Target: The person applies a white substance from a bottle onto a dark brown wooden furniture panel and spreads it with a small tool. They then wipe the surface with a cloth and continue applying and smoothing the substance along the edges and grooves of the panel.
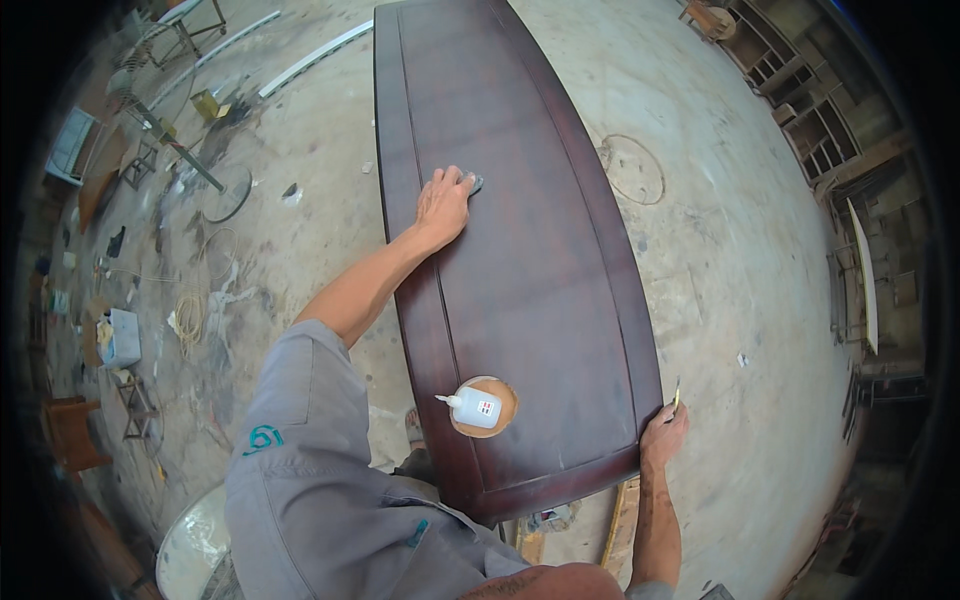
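My right hand [662, 432] gripped the near right corner of the dark brown wooden panel [530, 260], fingers curled against its edge; a thin yellowish object [677, 396] stood up from between them, too small to identify. The panel lay flat, running away from me over the concrete floor [720, 230], with a raised frame around a recessed centre. Close to its near end sat a round light-wood disc [497, 410], and on that disc a small white squeeze bottle [472, 406] lay on its side, nozzle pointing left. My grey shorts [300, 470] filled the lower left of the view. Further up the panel, my left hand [443, 205] pressed palm down near the left frame, fingers together over a small grey pad [477, 183] whose edge showed past the fingertips. Beyond, on the far left floor, coiled cord [190, 315], metal stands [165, 135] and scraps lay scattered; wooden shelving frames [800, 110] stood at far right
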The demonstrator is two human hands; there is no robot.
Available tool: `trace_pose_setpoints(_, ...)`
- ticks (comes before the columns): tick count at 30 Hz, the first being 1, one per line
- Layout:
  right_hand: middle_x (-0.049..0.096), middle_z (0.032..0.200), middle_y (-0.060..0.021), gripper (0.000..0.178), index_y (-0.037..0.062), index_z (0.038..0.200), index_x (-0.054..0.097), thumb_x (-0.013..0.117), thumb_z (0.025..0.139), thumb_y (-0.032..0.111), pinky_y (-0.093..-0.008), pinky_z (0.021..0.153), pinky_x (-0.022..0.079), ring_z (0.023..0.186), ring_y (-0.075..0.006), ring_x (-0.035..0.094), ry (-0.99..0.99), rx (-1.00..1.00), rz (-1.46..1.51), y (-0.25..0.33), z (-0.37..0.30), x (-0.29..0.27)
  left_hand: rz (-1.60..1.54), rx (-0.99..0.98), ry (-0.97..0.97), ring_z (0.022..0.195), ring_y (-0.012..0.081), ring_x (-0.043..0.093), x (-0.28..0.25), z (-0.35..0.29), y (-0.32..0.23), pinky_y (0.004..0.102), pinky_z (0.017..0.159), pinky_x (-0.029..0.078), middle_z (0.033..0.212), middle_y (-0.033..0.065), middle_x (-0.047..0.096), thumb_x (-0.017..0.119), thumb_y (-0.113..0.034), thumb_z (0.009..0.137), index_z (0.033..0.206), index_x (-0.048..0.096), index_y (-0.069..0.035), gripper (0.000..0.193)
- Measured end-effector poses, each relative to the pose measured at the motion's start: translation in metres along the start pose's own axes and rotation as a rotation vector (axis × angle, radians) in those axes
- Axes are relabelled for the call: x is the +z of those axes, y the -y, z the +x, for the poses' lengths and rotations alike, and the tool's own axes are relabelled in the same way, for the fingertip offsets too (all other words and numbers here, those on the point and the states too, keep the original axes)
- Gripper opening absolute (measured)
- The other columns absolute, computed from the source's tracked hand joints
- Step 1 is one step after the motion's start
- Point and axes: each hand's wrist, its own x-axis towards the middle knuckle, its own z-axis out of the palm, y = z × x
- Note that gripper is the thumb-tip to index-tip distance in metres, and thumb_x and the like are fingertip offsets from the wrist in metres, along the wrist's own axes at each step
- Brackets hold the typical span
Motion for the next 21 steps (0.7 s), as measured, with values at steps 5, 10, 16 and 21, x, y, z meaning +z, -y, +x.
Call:
trace_pose_setpoints(5,0.066,0.122,-0.0253,0.037,-0.0033,0.126,0.062,0.051,0.104,0.025,-0.0507,0.099,0.048,0.117,-0.044,0.059,-0.036,-0.028,0.002,-0.006,0.0,0.005,0.037,-0.065,0.006,0.105,0.0351,0.058,-0.002,0.017,0.004,0.0473,0.09,0.052,0.109,0.0152,0.061,0.056,-0.003,0.093,0.118,0.073,-0.004,0.03)
trace_pose_setpoints(10,0.066,0.122,-0.0251,0.038,-0.0034,0.127,0.062,0.051,0.105,0.025,-0.0506,0.098,0.048,0.116,-0.0438,0.06,-0.01,-0.029,-0.003,-0.003,0.002,0.003,0.014,-0.022,-0.062,0.102,0.0356,0.058,-0.004,0.011,0.015,0.0476,0.088,0.053,0.108,0.0155,0.062,0.056,-0.004,0.094,0.118,0.073,-0.003,0.03)
trace_pose_setpoints(16,0.063,0.127,-0.0285,0.043,-0.0044,0.132,0.06,0.048,0.106,0.028,-0.0512,0.102,0.046,0.12,-0.0462,0.058,0.04,0.028,0.008,0.005,-0.002,-0.003,0.017,-0.051,-0.004,0.104,0.0354,0.058,-0.007,-0.005,0.004,0.0468,0.089,0.052,0.108,0.016,0.062,0.057,-0.003,0.092,0.119,0.074,-0.004,0.031)
trace_pose_setpoints(21,0.063,0.129,-0.0291,0.045,-0.0054,0.133,0.059,0.048,0.106,0.029,-0.0508,0.104,0.045,0.121,-0.0459,0.057,0.029,0.022,-0.026,0.004,-0.002,-0.005,-0.006,-0.056,-0.014,0.107,0.0348,0.056,-0.003,0.01,0.008,0.047,0.089,0.051,0.108,0.0155,0.06,0.057,-0.002,0.09,0.115,0.074,-0.004,0.03)
